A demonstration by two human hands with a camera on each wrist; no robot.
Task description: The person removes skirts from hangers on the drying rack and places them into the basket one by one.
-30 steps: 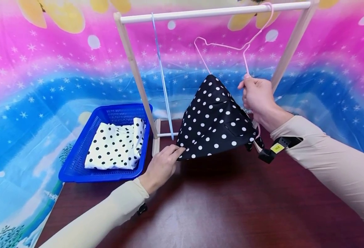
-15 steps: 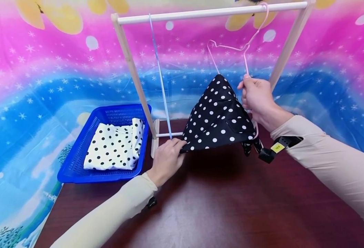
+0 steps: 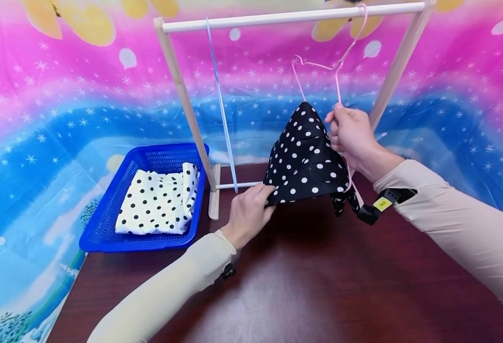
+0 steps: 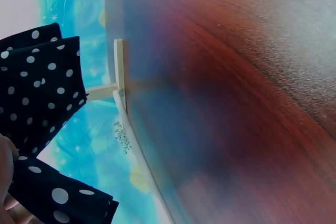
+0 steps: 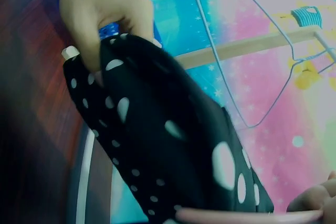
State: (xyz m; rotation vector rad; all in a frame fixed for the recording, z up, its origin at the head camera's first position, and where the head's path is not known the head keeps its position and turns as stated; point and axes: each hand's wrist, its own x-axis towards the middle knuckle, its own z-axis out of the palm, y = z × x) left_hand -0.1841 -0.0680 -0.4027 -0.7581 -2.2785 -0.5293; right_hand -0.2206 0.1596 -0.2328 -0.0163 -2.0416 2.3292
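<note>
A black garment with white polka dots (image 3: 305, 162) is draped partly over a pink wire hanger (image 3: 338, 86), whose hook sits on the rack's top rail. My left hand (image 3: 249, 212) pinches the garment's lower left edge between thumb and fingers, pulling that side taut. In the right wrist view, the left hand (image 5: 105, 11) holds the edge and a fold gapes open beside it. High on the hanger's right side, my right hand (image 3: 352, 136) grips the wire. One hanger shoulder is inside the cloth; the other stays bare, with some cloth bunched below the right hand.
The wooden rack (image 3: 277, 19) stands at the back of the dark table (image 3: 320, 290). A blue hanger (image 3: 224, 114) hangs at its left. Further left, a blue basket (image 3: 135, 246) contains a folded white cloth with black dots (image 3: 157, 205). A patterned backdrop (image 3: 63, 138) surrounds the table.
My left hand has moved right and slightly up with the garment's edge, narrowing the cloth's spread. The hanger has turned a little; my right hand keeps its grip, nearly in place.
</note>
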